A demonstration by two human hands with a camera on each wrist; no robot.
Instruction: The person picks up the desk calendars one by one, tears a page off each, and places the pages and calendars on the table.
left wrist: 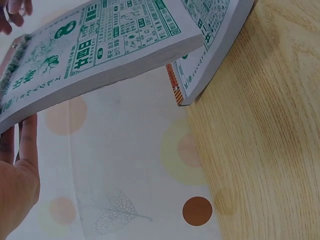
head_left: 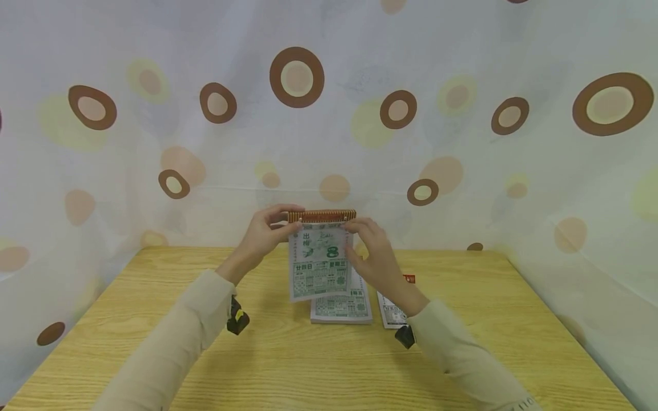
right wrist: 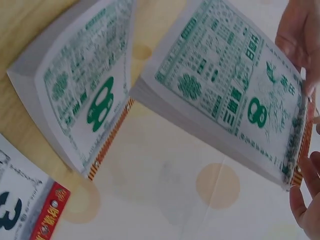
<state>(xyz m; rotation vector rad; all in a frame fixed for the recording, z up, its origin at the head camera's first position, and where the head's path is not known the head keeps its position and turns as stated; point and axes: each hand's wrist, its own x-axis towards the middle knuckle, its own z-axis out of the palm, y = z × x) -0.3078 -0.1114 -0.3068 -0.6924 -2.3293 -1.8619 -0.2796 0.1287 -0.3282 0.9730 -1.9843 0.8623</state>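
Wood tbl [head_left: 267, 365]: L hand [head_left: 261, 235] grips cal pad [head_left: 319, 262], R hand [head_left: 378, 254] loose by it.

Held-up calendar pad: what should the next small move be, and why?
Probably pinch the right end of the binding on the calendar pad with the right grip. The left grip pinches the other end, while in the right wrist view the right thumb stands clear. The pad is off the table, so two-sided support looks steadier.
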